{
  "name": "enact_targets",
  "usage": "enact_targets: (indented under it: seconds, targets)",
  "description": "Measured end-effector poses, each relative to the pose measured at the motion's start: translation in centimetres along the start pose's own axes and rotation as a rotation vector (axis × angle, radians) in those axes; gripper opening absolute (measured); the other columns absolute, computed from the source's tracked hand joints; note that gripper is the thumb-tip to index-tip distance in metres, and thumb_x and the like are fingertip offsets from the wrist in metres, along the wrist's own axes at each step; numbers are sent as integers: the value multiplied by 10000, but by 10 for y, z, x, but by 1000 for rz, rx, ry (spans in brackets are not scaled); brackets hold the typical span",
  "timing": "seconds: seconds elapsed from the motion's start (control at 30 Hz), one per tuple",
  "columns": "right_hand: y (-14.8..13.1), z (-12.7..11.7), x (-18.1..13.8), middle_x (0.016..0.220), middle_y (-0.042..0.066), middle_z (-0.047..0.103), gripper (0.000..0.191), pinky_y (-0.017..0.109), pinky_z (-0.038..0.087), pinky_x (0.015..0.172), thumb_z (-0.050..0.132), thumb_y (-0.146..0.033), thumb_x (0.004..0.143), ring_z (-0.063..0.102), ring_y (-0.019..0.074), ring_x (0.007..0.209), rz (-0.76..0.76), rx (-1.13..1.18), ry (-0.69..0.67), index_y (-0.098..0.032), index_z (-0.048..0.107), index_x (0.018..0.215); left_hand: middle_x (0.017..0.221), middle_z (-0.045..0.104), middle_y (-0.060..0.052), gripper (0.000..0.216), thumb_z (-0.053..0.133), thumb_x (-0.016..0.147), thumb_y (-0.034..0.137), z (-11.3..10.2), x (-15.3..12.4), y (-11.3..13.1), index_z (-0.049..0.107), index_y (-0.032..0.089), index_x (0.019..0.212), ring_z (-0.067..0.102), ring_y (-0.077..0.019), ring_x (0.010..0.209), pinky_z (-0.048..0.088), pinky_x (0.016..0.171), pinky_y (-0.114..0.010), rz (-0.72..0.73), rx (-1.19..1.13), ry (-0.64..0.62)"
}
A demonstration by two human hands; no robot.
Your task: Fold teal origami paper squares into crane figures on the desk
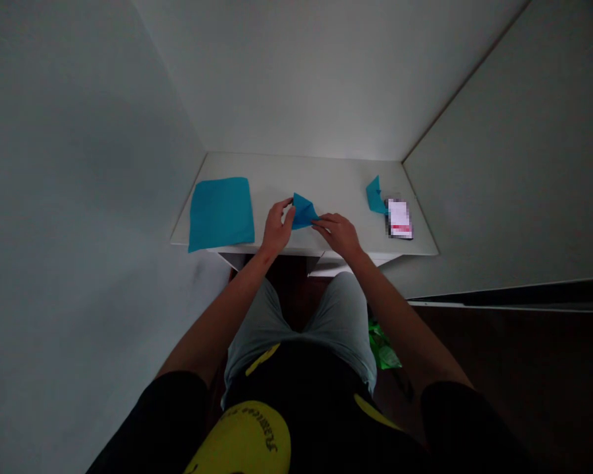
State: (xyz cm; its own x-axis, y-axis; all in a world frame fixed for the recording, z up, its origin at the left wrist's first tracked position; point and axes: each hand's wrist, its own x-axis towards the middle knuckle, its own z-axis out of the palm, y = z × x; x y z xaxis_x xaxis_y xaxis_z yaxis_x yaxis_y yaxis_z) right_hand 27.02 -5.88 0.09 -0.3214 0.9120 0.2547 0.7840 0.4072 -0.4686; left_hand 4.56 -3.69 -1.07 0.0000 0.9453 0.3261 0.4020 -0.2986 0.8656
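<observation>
Between my two hands is a folded piece of blue paper [304,209], held above the white desk near its front edge. My left hand [278,227] grips its left side, thumb in front and fingers behind. The right corner is pinched in the fingers of my right hand [338,233]. A pointed flap rises at the paper's upper left, and creases run across its middle. To the left lies a flat stack or sheet of blue paper [221,214], slightly over the desk's front edge. A finished-looking folded blue paper boat [375,195] rests on the right.
A phone [400,219] with a bright screen lies beside the boat on the white desk [326,172]. Walls enclose the desk at the back and both sides. An open drawer [329,264] shows under the front edge. A green bag [384,349] is on the floor at right.
</observation>
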Motion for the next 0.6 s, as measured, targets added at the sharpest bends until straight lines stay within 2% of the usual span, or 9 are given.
enact_targets:
  seconds: [0.07, 0.17, 0.23, 0.33, 0.4, 0.5, 0.57, 0.6]
  targets:
    - [-5, 19, -6, 1368, 106, 798, 370, 505, 517, 1049, 535, -422, 1140, 700, 335, 1198, 38, -54, -8, -297, 826, 1330, 1543, 672, -158, 452, 616, 1111, 476, 6, -8, 1, 619, 222, 1485, 615, -288, 1459, 498, 1236, -490, 66, 100, -84]
    - [-5, 35, -16, 1456, 114, 763, 367, 537, 505, 1079, 535, -350, 1130, 657, 357, 1340, 37, -73, -52, -284, 778, 1397, 1626, 615, -165, 581, 728, 1038, 504, 11, -24, -6, 616, 217, 1531, 542, -326, 1554, 419, 1316, -526, 146, 237, -265]
    - [2, 37, -23, 1502, 108, 737, 345, 564, 494, 1126, 598, -348, 1099, 611, 366, 1430, 21, -59, -71, -297, 773, 1391, 1679, 574, -163, 563, 724, 1038, 481, 12, -37, -14, 634, 217, 1527, 460, -348, 1626, 363, 1351, -560, 157, 329, -361]
    - [18, 30, -30, 1477, 112, 743, 287, 567, 505, 1159, 621, -378, 1084, 652, 346, 1383, 46, -11, -44, -297, 812, 1281, 1692, 569, -151, 433, 639, 1087, 401, 11, -49, -26, 682, 209, 1473, 413, -342, 1662, 293, 1379, -590, 159, 417, -437]
    - [25, 26, -31, 1441, 119, 754, 300, 558, 515, 1168, 568, -365, 1100, 683, 326, 1341, 66, 26, -19, -275, 813, 1247, 1644, 623, -132, 334, 581, 1112, 354, 11, -48, -30, 737, 214, 1372, 467, -318, 1629, 307, 1373, -572, 170, 419, -446]
    - [25, 29, -28, 1526, 115, 711, 392, 562, 505, 1196, 500, -353, 1117, 650, 318, 1417, 44, 60, -19, -258, 726, 1422, 1468, 746, -117, 231, 599, 1094, 326, 14, -32, -33, 790, 227, 1176, 631, -298, 1461, 441, 1286, -522, 183, 395, -473]
    - [19, 36, -26, 1614, 101, 654, 464, 562, 493, 1215, 480, -353, 1120, 608, 312, 1485, 22, 66, -45, -270, 635, 1549, 1395, 767, -121, 193, 675, 1041, 318, 17, -20, -34, 789, 224, 1166, 686, -300, 1360, 502, 1222, -499, 205, 397, -504]
    - [17, 41, -25, 1641, 95, 632, 483, 563, 487, 1220, 477, -349, 1119, 594, 312, 1506, 16, 63, -61, -276, 611, 1577, 1417, 752, -132, 248, 711, 1012, 323, 18, -16, -35, 777, 216, 1226, 681, -308, 1364, 505, 1219, -499, 216, 407, -508]
